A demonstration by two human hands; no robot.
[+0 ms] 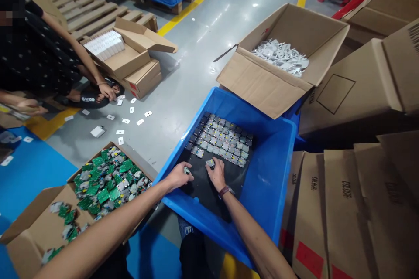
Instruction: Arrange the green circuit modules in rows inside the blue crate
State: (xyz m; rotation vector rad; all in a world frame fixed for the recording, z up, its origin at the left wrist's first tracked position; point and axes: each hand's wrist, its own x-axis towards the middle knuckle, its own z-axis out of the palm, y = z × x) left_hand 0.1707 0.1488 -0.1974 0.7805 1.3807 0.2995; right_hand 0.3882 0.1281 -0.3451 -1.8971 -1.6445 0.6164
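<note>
Head view: the left hand (179, 176) is closing its fingers around a small circuit part (186, 170), mostly hidden by the grip. Just to its right, the right hand (217, 175) is pinching a second circuit part (210, 163) between thumb and fingers, a dark wristband (225, 190) circling that wrist. Both hands are working inside a blue bin (270, 157), over a black sheet (204, 187) that is covering its floor. Directly beyond the fingertips, rows of similar parts (222, 139) are lying packed side by side, the nearest row running short on the right hand's left.

To the left of the left hand, an open carton (34, 211) is holding a loose heap of green boards (111, 178) with grey pieces attached. Past the bin, ahead and right of the right hand, another carton (258, 89) is leaning, white plastic pieces (281, 56) filling its bottom. Farther right, tall brown cartons (343, 200) are standing in a row.

Ahead and left of both hands, a co-worker's hand (107, 90) is reaching down near small white plates (132, 110), which are lying scattered across the grey floor (166, 113).
</note>
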